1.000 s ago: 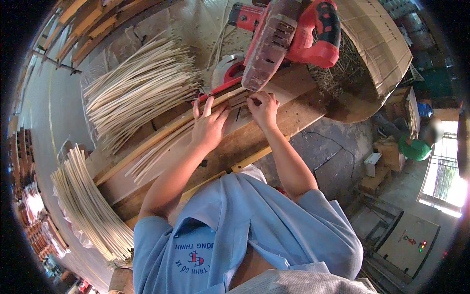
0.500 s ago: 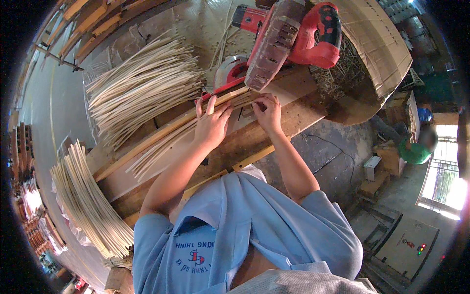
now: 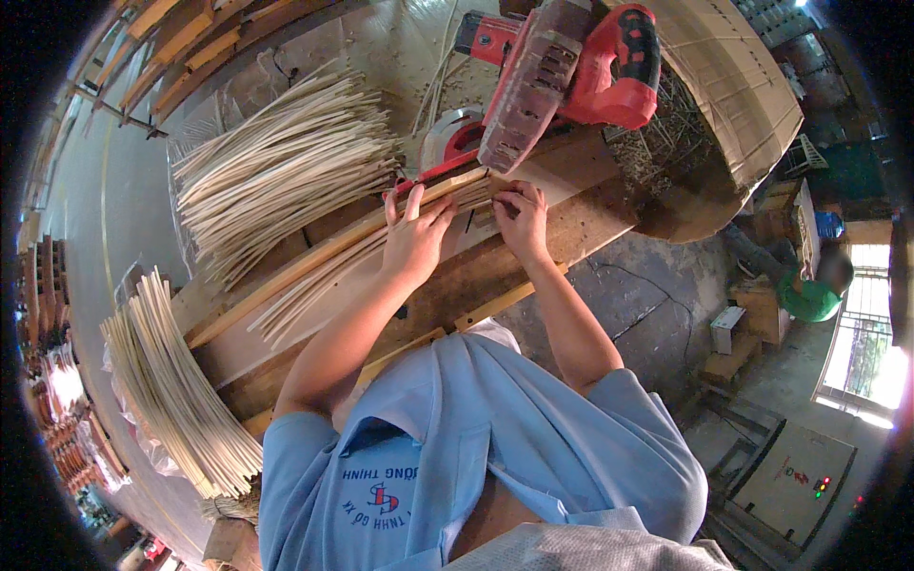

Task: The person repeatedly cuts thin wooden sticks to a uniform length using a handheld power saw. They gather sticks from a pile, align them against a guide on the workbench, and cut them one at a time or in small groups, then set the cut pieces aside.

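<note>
A small bundle of thin wooden rods (image 3: 319, 290) lies slantwise on the wooden bench, along a long wooden strip (image 3: 286, 276). My left hand (image 3: 415, 249) lies over the rods with its fingers partly spread, holding them against this strip. At their right end, my right hand (image 3: 523, 224) is closed in a pinch; its fingertips partly hide the rod ends. Just beyond both hands stands a red power saw (image 3: 533, 86) with a dusty blade guard and a black-and-red handle. The blade's cutting edge is hidden from me.
Two large piles of rods lie to the left, a far pile (image 3: 286, 171) and a near pile (image 3: 181, 381). Right of the saw, a cardboard box (image 3: 733, 86) holds short offcuts. A cable (image 3: 666, 295) runs over the floor. A person in green (image 3: 809, 295) is at the far right.
Both hands stay at the rods in nearly the same pose. The whole view has shifted very slightly; nothing is visibly taken up or let go.
</note>
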A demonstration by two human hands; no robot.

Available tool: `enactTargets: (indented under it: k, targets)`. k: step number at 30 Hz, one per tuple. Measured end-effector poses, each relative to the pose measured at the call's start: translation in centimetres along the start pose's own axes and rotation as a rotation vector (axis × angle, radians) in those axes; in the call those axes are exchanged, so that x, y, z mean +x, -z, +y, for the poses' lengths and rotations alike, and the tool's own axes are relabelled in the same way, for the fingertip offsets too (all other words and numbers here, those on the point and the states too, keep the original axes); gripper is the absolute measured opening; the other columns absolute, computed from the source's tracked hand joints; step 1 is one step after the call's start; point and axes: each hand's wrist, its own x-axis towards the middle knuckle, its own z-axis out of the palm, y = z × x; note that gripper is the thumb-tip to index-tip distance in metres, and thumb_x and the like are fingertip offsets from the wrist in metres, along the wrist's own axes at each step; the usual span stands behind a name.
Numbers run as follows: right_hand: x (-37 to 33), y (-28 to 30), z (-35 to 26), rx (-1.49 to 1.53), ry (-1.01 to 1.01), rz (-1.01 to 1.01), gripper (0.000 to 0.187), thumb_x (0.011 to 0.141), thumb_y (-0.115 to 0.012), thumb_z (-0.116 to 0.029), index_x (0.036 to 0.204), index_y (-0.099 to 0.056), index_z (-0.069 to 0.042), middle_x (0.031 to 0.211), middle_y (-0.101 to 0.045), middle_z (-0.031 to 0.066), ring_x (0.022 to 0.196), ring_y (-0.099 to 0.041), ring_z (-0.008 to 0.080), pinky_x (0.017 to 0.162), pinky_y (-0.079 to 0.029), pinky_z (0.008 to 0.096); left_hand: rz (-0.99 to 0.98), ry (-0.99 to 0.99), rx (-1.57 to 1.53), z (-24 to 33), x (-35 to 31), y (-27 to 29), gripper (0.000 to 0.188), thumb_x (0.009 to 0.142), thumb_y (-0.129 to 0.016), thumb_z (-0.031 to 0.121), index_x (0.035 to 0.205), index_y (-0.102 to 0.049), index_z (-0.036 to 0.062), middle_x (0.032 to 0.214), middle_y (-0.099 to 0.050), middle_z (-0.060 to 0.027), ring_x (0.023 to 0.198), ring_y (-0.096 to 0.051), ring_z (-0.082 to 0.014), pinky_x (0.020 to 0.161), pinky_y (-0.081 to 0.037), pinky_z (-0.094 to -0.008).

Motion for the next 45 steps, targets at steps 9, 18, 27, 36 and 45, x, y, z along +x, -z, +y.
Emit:
enactTargets:
  k: [9, 18, 27, 36, 45]
  targets:
    - [0.0, 0.2, -0.6, 0.017, 0.022, -0.004, 0.017, 0.081, -0.075, -0.014, 0.098, -0.078, -0.013, 0.117, -0.064, 0.0067, 0.115, -0.054, 0.0317, 0.102, -0.04, 0.0453, 0.021, 0.005, 0.02, -0.2, -0.2, -0.6, 0.038, 0.092, -0.055, 0.008, 0.127, -0.067, 0.0149, 0.137, -0.063, 0.0032, 0.14, -0.041, -0.0322, 0.117, -0.018, -0.0664]
    - [0.1, 0.3, -0.5, 0.008, 0.033, 0.004, 0.016, 0.082, -0.077, -0.017, 0.096, -0.076, -0.01, 0.111, -0.066, 0.0064, 0.11, -0.057, 0.0298, 0.1, -0.041, 0.0431, 0.036, -0.01, 0.032, -0.1, -0.2, -0.7, 0.035, 0.093, -0.054, 0.009, 0.125, -0.069, 0.0126, 0.138, -0.063, 0.0018, 0.139, -0.04, -0.0335, 0.116, -0.019, -0.068]
    - [0.3, -0.2, -0.9, 0.002, 0.027, 0.027, 0.016, 0.077, -0.078, -0.017, 0.093, -0.078, -0.015, 0.111, -0.065, 0.0039, 0.114, -0.055, 0.0298, 0.102, -0.039, 0.0466, 0.03, -0.006, 0.046, -0.1, -0.3, -1.0, 0.035, 0.093, -0.054, 0.01, 0.124, -0.069, 0.0122, 0.138, -0.063, 0.0008, 0.142, -0.039, -0.0345, 0.115, -0.019, -0.0697]
    - [0.2, -0.2, -1.0, -0.014, 0.029, 0.014, 0.015, 0.079, -0.077, -0.017, 0.094, -0.077, -0.013, 0.11, -0.066, 0.0034, 0.115, -0.054, 0.0302, 0.102, -0.038, 0.0479, 0.016, -0.013, 0.035, -0.3, -0.3, -0.9, 0.036, 0.092, -0.055, 0.009, 0.125, -0.068, 0.0136, 0.138, -0.062, 0.0018, 0.141, -0.04, -0.0335, 0.116, -0.019, -0.0684]
    - [0.3, -0.2, -1.2, -0.023, 0.093, 0.026, 0.015, 0.081, -0.076, -0.017, 0.094, -0.075, -0.011, 0.109, -0.067, 0.0048, 0.113, -0.055, 0.0309, 0.099, -0.04, 0.0479, 0.03, -0.027, 0.047, -0.2, -0.3, -0.7, 0.038, 0.09, -0.056, 0.008, 0.126, -0.067, 0.0122, 0.139, -0.06, 0.0003, 0.141, -0.039, -0.0349, 0.116, -0.019, -0.069]
